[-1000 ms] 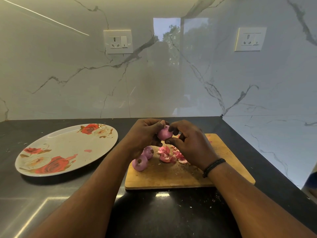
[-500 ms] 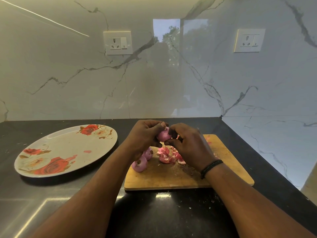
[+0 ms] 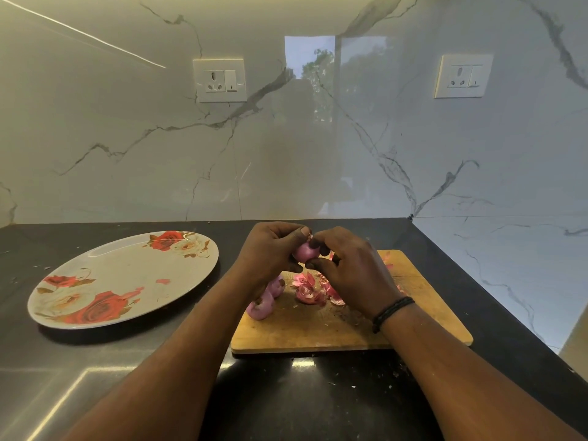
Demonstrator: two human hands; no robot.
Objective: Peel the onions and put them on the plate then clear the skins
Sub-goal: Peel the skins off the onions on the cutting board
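Note:
A small purple onion (image 3: 304, 252) is held above the wooden cutting board (image 3: 321, 329). My left hand (image 3: 270, 253) grips it from the left, and my right hand (image 3: 350, 268) pinches it from the right with thumb and fingertips. Two more purple onions (image 3: 261, 308) lie on the board's left part, partly hidden behind my left wrist. A heap of pink onion skins (image 3: 310, 289) lies in the board's middle, under my hands. The oval rose-patterned plate (image 3: 127, 275) sits on the counter to the left and holds only a small pink scrap.
The black counter (image 3: 318, 393) carries small skin flecks near the board. A marble wall with two power sockets (image 3: 219, 80) stands close behind, and a second marble wall closes in on the right beside the board.
Both hands have stayed at the same spot over the board. The onion has turned slightly between the fingers, and my right fingertips now sit higher on it.

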